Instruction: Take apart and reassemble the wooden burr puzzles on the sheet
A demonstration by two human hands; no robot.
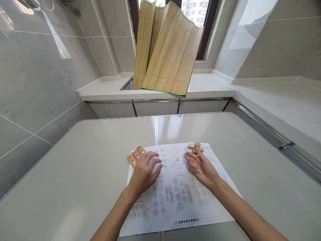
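Note:
My left hand (146, 169) rests on the left part of a printed paper sheet (173, 214), its fingers apart and slightly bent with nothing between them. Just beyond it lie several flat wooden pieces (132, 160) with cut-outs, side by side and partly covered by that hand. On the right, my right hand (199, 167) is turned partly palm up, fingers loosely curled and thumb apart. Close to its thumb, a small cluster of wooden blocks (197, 144) sits at the sheet's far edge. A small pale thing by its fingertips is too small to name.
The sheet lies on a large light table (75, 187) with a seam down its middle. Behind the table, a folded bamboo mat (173, 50) leans at the window on a white ledge (213, 85). Tiled walls and a metal rail (260, 124) border the table.

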